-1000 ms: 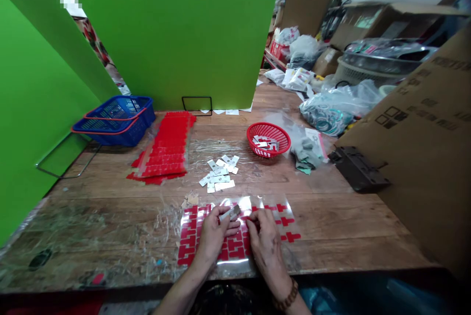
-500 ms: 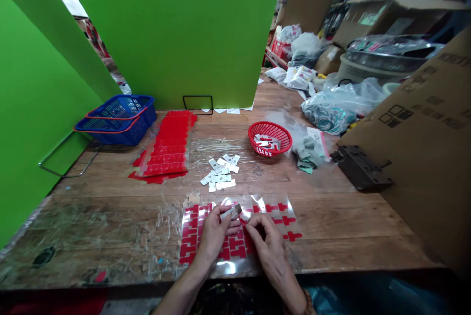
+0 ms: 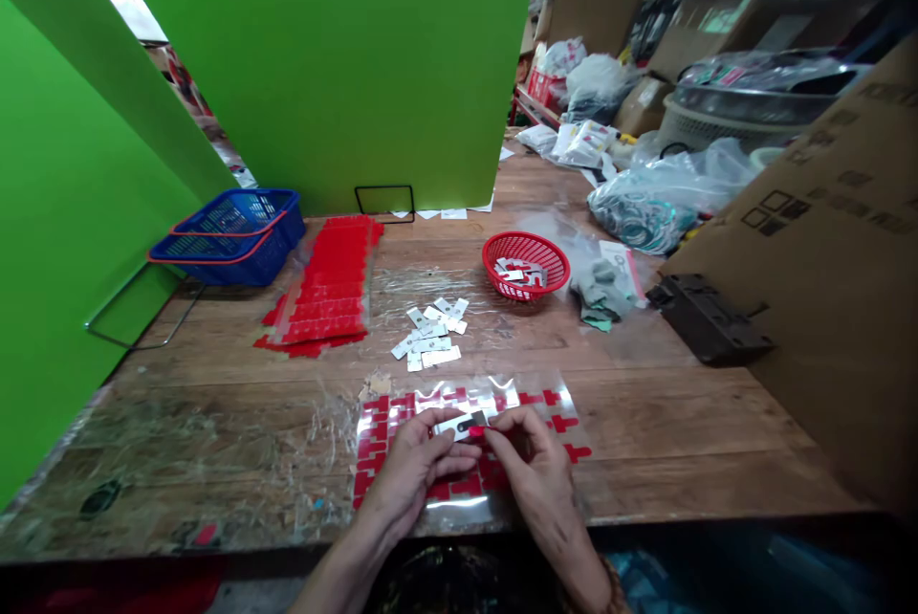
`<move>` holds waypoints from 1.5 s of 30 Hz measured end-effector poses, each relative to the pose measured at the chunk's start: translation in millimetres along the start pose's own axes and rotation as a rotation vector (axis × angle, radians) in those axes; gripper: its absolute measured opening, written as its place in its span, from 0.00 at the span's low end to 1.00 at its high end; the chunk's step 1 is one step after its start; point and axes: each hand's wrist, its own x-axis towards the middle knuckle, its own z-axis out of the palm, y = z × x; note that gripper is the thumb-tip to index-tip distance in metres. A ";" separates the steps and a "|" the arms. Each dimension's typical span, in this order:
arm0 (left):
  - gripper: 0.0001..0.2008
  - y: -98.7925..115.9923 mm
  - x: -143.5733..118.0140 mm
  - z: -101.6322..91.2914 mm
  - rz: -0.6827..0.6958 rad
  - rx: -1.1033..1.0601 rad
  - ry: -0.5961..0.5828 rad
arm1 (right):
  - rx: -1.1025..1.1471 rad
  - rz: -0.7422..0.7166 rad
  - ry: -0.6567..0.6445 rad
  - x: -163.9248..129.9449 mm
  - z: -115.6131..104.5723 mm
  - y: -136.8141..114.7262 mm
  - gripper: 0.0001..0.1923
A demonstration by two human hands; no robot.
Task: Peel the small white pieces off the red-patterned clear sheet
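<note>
L hand [image 3: 412, 472] is pinching a pale rect. plate [image 3: 448, 427] w/ a dark end; R hand [image 3: 536, 469] is pinching a small red tab [image 3: 476, 431] at that end. Both pcs are sitting over a clear sheet [image 3: 459, 505] of red cutouts [image 3: 374, 449] on the bench [image 3: 666, 461] (contact w/ sheet: can't tell). Poss. faults: tab may be ending up skewed on plate if L grip is slipping; tab may be creasing, or clinging to R hand, if it's adhesive (unconf.).
</note>
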 end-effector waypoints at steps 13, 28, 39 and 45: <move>0.15 -2.7 -5.9 5.7 -0.001 0.023 -0.042 | -0.131 -0.093 -0.029 -4.2 -1.4 -9.3 0.04; 0.14 -3.3 -5.5 6.5 0.007 0.021 -0.052 | -0.135 -0.081 -0.038 -4.5 -1.2 -10.7 0.04; 0.17 -5.6 -3.6 10.5 0.066 0.101 0.027 | -0.132 -0.050 -0.036 -6.4 0.4 -7.3 0.03; 0.15 -7.0 -0.9 13.0 0.134 0.182 0.108 | -0.066 -0.007 -0.018 -6.3 5.1 -4.8 0.05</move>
